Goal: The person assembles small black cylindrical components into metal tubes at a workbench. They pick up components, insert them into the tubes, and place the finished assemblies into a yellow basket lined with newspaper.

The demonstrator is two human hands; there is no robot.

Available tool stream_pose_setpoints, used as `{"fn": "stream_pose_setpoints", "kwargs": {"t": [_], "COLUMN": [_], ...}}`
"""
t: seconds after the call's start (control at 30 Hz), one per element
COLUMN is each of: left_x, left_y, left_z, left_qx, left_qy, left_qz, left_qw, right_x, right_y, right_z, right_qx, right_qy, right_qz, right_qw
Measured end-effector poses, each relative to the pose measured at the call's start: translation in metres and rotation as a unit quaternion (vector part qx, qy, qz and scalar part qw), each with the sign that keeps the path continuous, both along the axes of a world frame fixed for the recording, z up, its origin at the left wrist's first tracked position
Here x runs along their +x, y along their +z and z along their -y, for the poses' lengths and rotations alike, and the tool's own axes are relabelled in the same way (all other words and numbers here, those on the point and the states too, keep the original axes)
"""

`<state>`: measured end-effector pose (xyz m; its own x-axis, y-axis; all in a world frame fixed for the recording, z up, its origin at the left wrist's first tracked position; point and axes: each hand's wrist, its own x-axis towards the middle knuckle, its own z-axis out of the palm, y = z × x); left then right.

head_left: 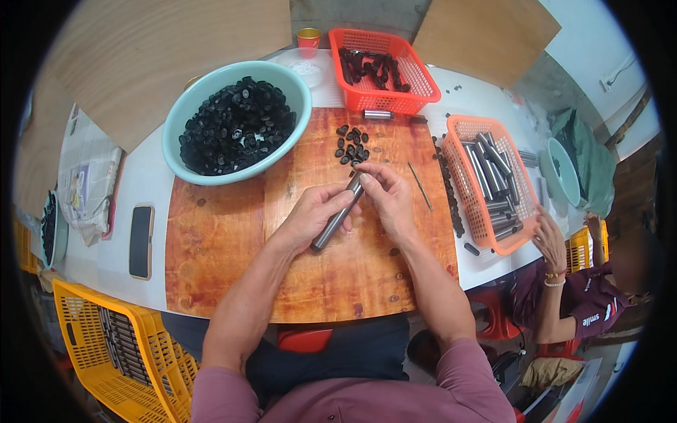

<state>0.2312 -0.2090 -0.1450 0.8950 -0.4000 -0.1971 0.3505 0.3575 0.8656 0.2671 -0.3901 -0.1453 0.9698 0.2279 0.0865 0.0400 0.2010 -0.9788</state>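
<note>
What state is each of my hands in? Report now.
Left hand: closed, holding the cylinder.
Right hand: thumb and fingers closed on the cylinder's far end; whether a small part is there cannot be told.

Gotta be a small workshop, pretty low-budget by the look of it. There's a tub (300, 116) heaped with little black parts (218, 123), a basket (474, 190) of metal cylinders (481, 173), plus a yellow crate (77, 307) of long pieces (121, 338) beside the table (113, 271). A co-worker (592, 303) sits nearby, and the wooden board (233, 233) is properly stained.
</note>
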Motion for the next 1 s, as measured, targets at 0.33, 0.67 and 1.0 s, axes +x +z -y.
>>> {"fn": "stream_pose_setpoints", "kwargs": {"t": [0.33,0.67,1.0], "left_x": [0.0,-0.015,-0.047], "left_y": [-0.004,0.007,0.011], "left_z": [0.003,-0.002,-0.005], "left_qx": [0.15,0.481,0.658], "left_qy": [0.028,0.092,0.068], "left_qz": [0.126,0.408,0.487], "left_qw": [0.98,0.771,0.571], "right_x": [0.002,0.009,0.005], "right_y": [0.009,0.008,-0.008], "right_z": [0.009,0.015,0.018], "right_qx": [0.031,-0.076,-0.209], "right_qy": [0.024,0.076,0.153], "right_qz": [-0.012,-0.001,0.063], "right_qw": [0.999,0.994,0.964]}}
